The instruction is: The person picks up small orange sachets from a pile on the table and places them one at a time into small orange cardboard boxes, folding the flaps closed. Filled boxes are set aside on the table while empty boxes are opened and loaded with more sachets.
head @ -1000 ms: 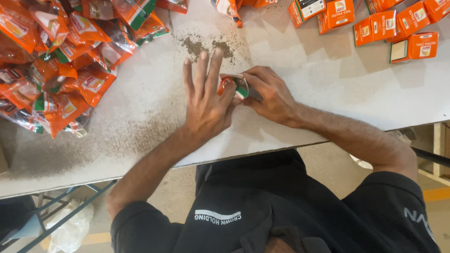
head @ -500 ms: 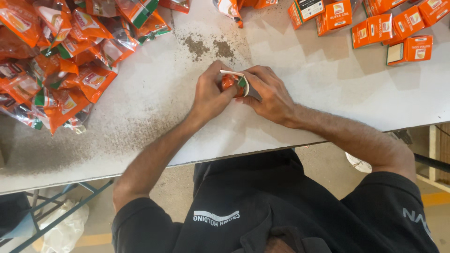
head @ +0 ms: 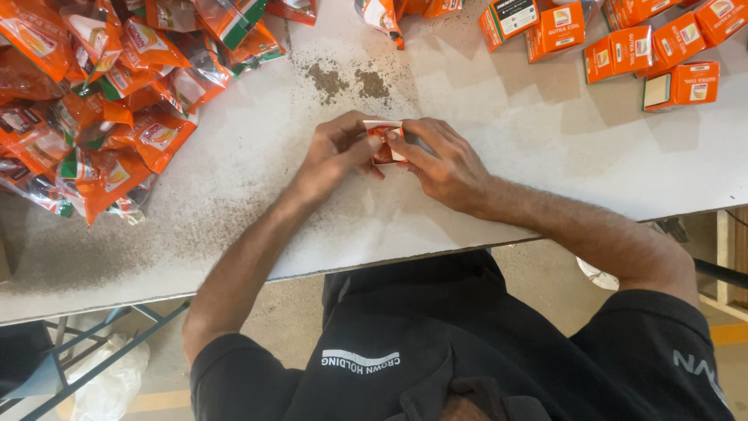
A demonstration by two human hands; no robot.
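Two hands, left hand [head: 336, 156] and right hand [head: 440, 160], apparently pinch small packet [head: 384, 145] mid-table.

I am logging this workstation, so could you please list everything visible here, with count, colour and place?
small packet: one, orange and white, table centre, held between both hands
pile of pouches: too many to count, orange with green and clear parts, table's left side
small boxes: about eight visible, orange, table's upper right
pouch: at least one, orange, top edge near centre
spilled powder: two small heaps plus a thin dusting, brown, above the hands
table: one, white
plastic bag: one, whitish, on the floor lower left
left hand: fingers closed on the packet's left side
right hand: fingers closed on the packet's right side
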